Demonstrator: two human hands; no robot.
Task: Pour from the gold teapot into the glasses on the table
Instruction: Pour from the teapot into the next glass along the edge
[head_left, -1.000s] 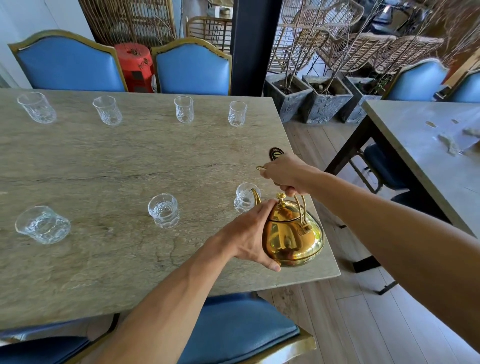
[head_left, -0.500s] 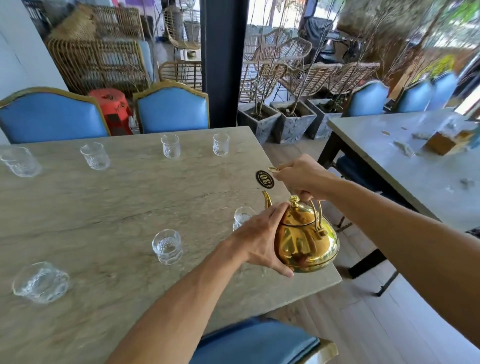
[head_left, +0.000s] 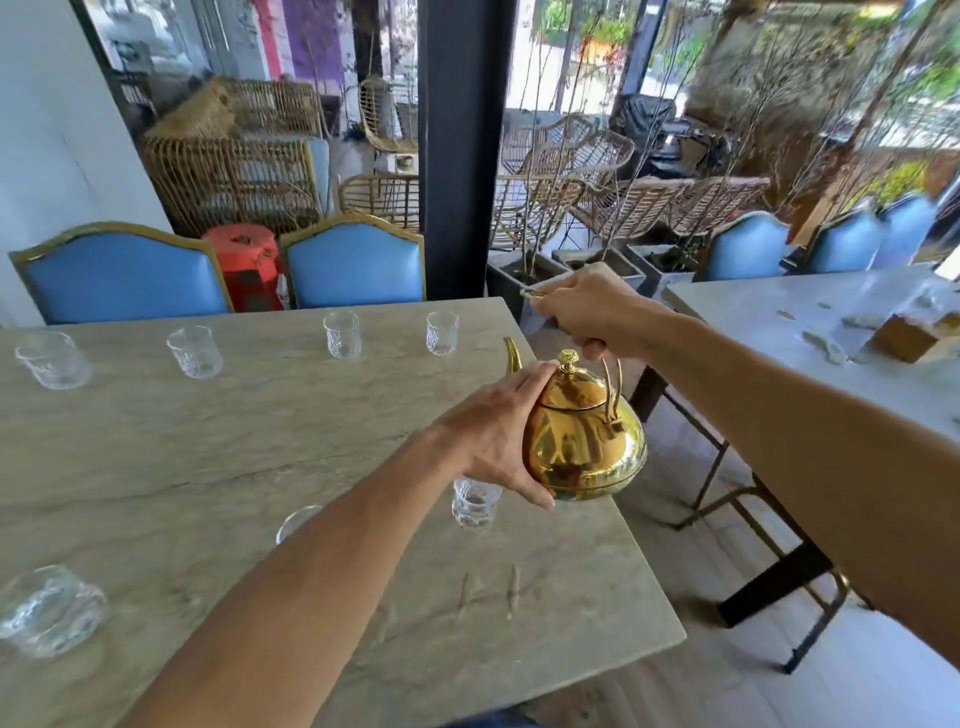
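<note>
The gold teapot (head_left: 584, 436) hangs above the right part of the stone table (head_left: 260, 431), spout pointing away. My right hand (head_left: 592, 312) grips its arched handle from above. My left hand (head_left: 493, 436) lies flat against the pot's left side, fingertips on the lid near the knob. Just below the pot stands a near glass (head_left: 474, 501). Another near glass (head_left: 296, 522) is half hidden behind my left forearm, and a third (head_left: 49, 608) is at the near left. Several glasses line the far edge, among them one (head_left: 442, 332) at the far right.
Two blue chairs (head_left: 353, 262) stand behind the table with a red stool (head_left: 244, 260) between them. A dark pillar (head_left: 460, 145) rises behind the table's far right corner. A second table (head_left: 810, 332) with a small box (head_left: 906, 338) is to the right across a floor gap.
The teapot has risen from the table's right edge and moved away from me, both hands going with it. The camera has tilted up, showing more of the room.
</note>
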